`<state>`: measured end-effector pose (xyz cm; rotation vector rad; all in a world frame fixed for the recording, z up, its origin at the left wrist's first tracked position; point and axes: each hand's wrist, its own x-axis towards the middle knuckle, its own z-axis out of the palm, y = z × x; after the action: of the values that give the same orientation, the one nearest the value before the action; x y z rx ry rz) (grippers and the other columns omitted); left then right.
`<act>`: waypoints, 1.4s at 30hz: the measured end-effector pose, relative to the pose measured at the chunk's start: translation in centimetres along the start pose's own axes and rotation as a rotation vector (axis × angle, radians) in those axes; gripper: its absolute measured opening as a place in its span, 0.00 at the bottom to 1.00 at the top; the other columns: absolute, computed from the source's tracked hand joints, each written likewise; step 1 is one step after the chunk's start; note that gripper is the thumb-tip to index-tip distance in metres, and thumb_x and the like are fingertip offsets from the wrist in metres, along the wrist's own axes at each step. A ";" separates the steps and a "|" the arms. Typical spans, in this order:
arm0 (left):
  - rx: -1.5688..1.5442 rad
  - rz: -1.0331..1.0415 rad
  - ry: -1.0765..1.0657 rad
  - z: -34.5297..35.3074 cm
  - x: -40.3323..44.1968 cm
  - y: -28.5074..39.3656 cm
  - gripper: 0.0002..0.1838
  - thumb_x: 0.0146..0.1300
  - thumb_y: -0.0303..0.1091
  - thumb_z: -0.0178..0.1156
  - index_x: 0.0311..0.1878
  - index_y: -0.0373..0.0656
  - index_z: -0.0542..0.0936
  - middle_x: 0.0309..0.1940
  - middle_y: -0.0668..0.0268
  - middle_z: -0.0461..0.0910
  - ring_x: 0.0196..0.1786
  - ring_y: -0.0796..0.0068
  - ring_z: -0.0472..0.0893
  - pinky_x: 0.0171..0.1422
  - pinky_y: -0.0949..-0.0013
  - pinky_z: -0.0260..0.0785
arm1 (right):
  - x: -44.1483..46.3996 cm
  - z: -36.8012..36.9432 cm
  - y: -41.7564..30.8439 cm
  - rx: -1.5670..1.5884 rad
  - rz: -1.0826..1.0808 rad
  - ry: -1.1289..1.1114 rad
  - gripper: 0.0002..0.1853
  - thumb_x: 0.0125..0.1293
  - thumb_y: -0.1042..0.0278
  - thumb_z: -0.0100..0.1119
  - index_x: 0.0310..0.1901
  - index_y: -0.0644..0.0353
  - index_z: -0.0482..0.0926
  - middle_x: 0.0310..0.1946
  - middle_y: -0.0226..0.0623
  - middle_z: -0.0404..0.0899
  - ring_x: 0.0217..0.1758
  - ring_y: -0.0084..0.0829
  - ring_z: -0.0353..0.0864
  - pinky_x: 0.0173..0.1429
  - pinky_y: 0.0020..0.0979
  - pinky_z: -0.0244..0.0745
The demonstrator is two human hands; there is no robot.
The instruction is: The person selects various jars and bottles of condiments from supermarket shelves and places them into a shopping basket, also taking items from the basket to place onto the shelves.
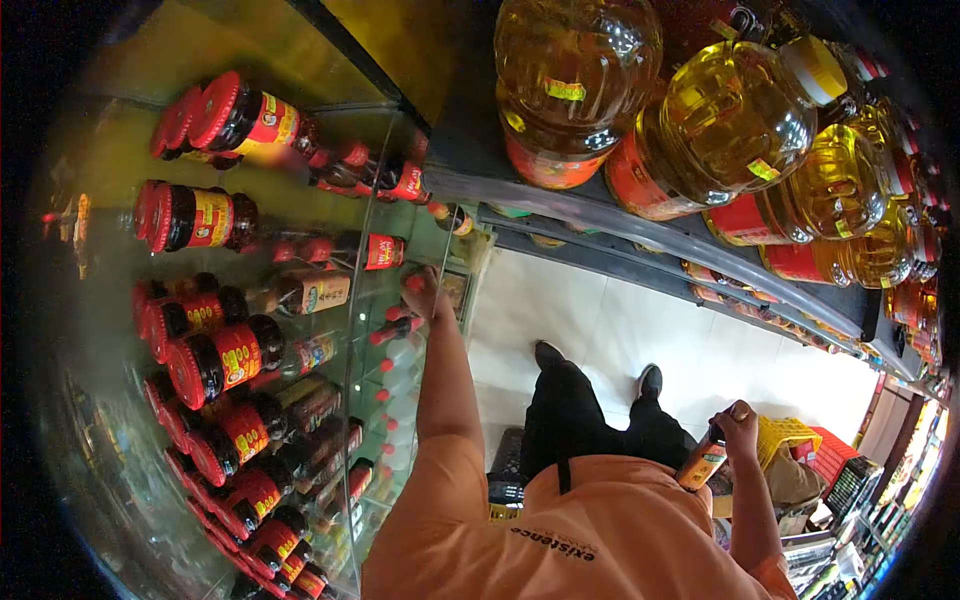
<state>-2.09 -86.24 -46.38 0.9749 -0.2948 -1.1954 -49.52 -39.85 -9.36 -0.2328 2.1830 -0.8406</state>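
Observation:
My left hand reaches to the edge of the glass shelf on the left. Its fingers are curled, and a small red spot like a cap shows at them; the rest of what they hold is hidden. Close by stand a bottle with a tan label, a red-labelled bottle and several red-capped clear bottles lower down. On the right, my right hand is closed around a dark sauce bottle with an orange label, held tilted beside my waist.
Rows of red-lidded jars fill the left shelf. Large oil bottles stand on a dark shelf at upper right. Pale floor tiles lie around my feet. A yellow basket and a red crate are at lower right.

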 end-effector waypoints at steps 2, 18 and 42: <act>0.281 0.196 0.100 2.9 -2.6 1.3 0.05 0.66 0.23 0.59 0.44 0.34 0.78 0.43 0.56 0.82 0.46 0.63 0.81 0.53 0.64 0.76 | -0.4 0.4 -1.2 -0.018 -0.002 -0.009 0.07 0.55 0.78 0.61 0.26 0.59 0.72 0.24 0.37 0.82 0.27 0.28 0.82 0.36 0.31 0.79; 0.665 0.225 0.099 5.5 -4.2 3.1 0.34 0.67 0.24 0.61 0.75 0.43 0.62 0.65 0.63 0.74 0.65 0.63 0.74 0.72 0.62 0.67 | 0.6 -0.4 -1.5 -0.026 -0.001 -0.050 0.08 0.56 0.75 0.66 0.27 0.62 0.74 0.24 0.38 0.82 0.29 0.30 0.84 0.36 0.33 0.81; 0.429 -0.997 0.159 -28.4 -52.9 16.3 0.13 0.72 0.36 0.60 0.57 0.48 0.77 0.37 0.62 0.82 0.30 0.69 0.80 0.28 0.70 0.71 | 4.9 -5.9 -3.9 0.001 -0.136 -0.521 0.07 0.61 0.78 0.67 0.37 0.64 0.76 0.33 0.38 0.81 0.37 0.31 0.86 0.42 0.34 0.81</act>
<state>6.70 -25.67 -35.34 1.6773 0.1039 -1.9797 -57.53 -41.95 -6.98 -0.5408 1.6922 -0.7531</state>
